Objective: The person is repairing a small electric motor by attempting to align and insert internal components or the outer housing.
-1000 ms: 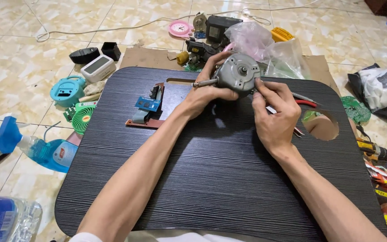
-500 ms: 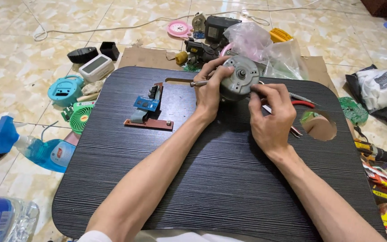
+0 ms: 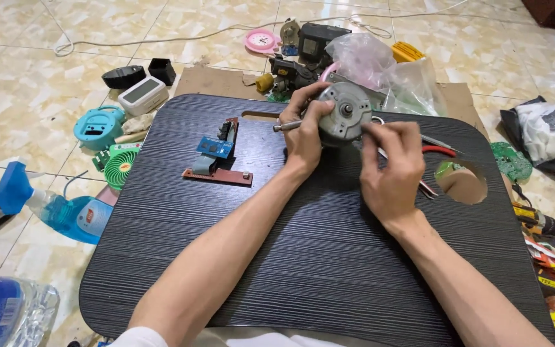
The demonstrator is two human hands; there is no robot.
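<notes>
Holding the motor (image 3: pixel 345 120) raised just over the far edge of the tabletop (image 3: pixel 303 257), the left hand (image 3: pixel 303 132) has its grip clamped round the casing, shaft end tilted toward the camera so the face can be seen. A thin metal rod (image 3: pixel 285 126) juts from that hand, perhaps a tool. The right hand (image 3: pixel 393 170) pinches at the motor's right rim, fingers together, steadying it. A circuit board (image 3: pixel 220 157) lies apart, left; red-handled pliers (image 3: pixel 438 151) lie behind the right hand.
</notes>
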